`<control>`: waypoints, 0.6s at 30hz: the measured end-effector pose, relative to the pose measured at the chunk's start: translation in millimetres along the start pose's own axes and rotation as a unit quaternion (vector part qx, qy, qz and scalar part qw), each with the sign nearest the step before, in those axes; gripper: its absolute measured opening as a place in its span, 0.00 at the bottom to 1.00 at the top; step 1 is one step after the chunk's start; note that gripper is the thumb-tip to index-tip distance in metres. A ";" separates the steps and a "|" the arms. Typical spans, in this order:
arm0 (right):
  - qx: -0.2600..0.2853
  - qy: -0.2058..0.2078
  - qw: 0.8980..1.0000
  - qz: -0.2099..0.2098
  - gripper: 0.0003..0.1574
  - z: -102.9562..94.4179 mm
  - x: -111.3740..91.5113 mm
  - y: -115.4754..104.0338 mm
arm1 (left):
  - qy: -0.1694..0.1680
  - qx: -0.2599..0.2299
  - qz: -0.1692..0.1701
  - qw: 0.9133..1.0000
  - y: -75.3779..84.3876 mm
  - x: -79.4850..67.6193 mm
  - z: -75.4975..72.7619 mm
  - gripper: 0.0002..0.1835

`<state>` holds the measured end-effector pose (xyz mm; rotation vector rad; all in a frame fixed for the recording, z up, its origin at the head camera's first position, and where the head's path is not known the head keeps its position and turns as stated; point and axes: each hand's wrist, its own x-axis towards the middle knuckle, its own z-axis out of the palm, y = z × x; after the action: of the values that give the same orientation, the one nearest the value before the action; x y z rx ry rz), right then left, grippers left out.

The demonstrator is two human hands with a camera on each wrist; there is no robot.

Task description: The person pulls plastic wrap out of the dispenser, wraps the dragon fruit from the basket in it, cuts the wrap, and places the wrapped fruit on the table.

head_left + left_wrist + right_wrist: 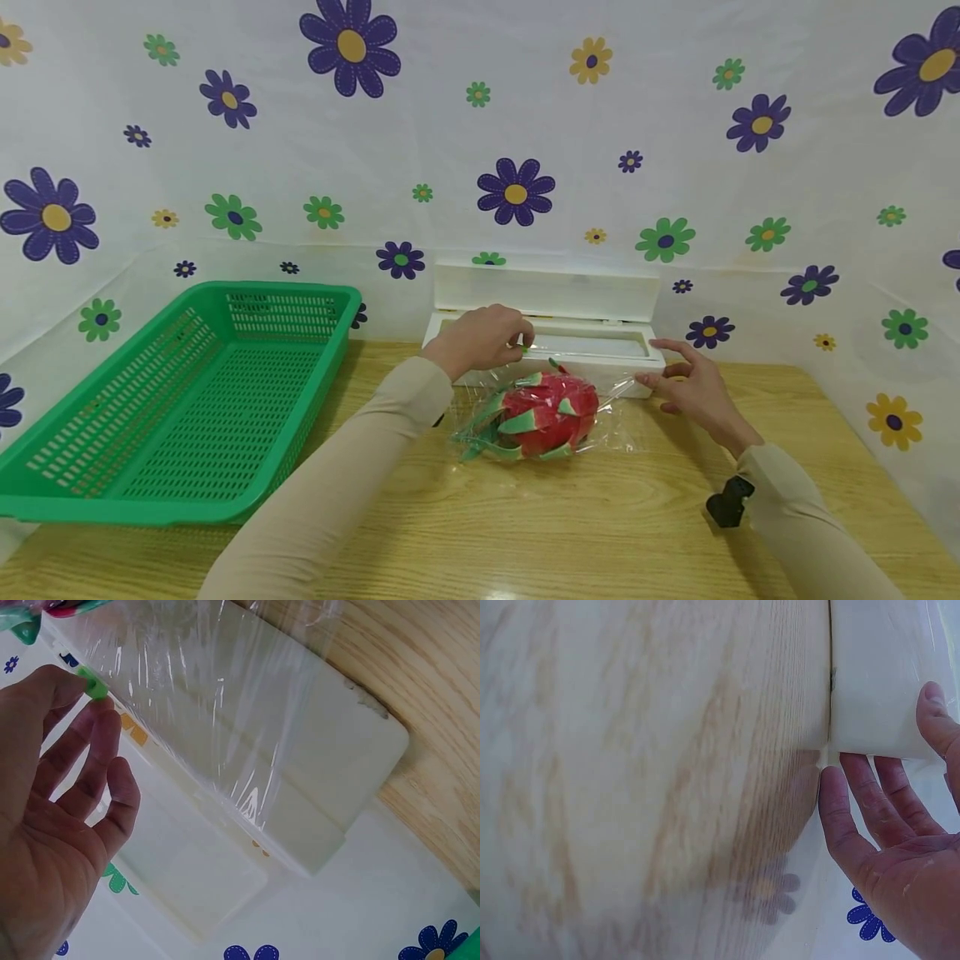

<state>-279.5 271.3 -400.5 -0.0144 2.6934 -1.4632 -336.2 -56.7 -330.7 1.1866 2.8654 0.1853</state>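
A white cling film box [618, 367] stands at the back of the table, its lid [543, 290] raised. My left hand [483, 336] reaches over the box's front edge and pinches a small green slider [94, 684] between thumb and fingertips. Clear cling film [217, 712] stretches from the box down its front. In front of it lies a red dragon fruit [551, 414] with green-tipped scales, under and among the wrinkled film. My right hand [697, 392] is at the box's right end, thumb against the front, fairly straight fingers at the end face.
A green slotted plastic basket [348, 312] stands on the left of the wooden table [517, 525]. Behind the box hangs a white cloth [420, 125] printed with flowers. A black wrist device [729, 502] sits at my right cuff.
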 end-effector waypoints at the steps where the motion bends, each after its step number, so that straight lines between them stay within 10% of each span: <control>1: 0.000 0.000 1.000 0.000 0.48 0.0 -0.2 0.0 | 0.000 0.000 0.000 1.000 -0.1 -0.2 0.0 0.07; 18: 0.000 0.000 1.000 0.001 0.48 0.1 0.6 0.1 | -0.002 0.000 -0.018 1.000 -0.5 -5.6 -0.5 0.08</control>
<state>-280.0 271.3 -400.7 -0.0114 2.6939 -1.4621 -332.6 -61.0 -330.4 1.1336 2.8809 0.1816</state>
